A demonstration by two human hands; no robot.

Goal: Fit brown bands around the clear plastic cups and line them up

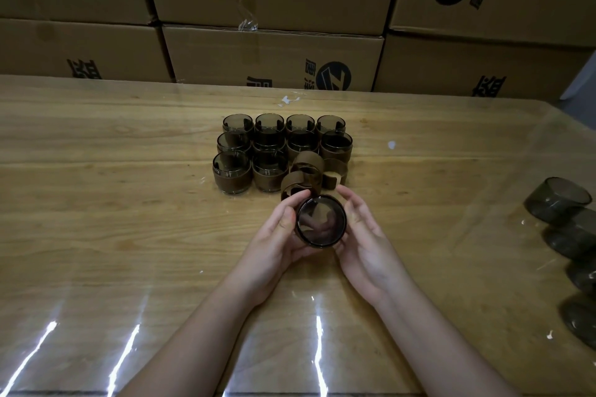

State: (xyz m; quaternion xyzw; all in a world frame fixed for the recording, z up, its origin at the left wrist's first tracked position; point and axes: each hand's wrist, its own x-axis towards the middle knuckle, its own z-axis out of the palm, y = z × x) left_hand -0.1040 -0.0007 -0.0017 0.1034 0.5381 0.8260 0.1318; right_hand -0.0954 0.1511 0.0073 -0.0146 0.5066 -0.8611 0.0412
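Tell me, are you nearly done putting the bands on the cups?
Only partly. Done: ten banded cups stand in rows. In hand: the left hand grips one more cup, with the right hand beside it; I cannot tell if its band is on. Left: loose bands lie in a pile, and bare cups wait at the right edge of the table.

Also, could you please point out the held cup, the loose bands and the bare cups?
held cup point(321, 224): head view, round face
loose bands point(311, 158): head view, top band's curve
bare cups point(548, 208): head view, farthest cup's wall
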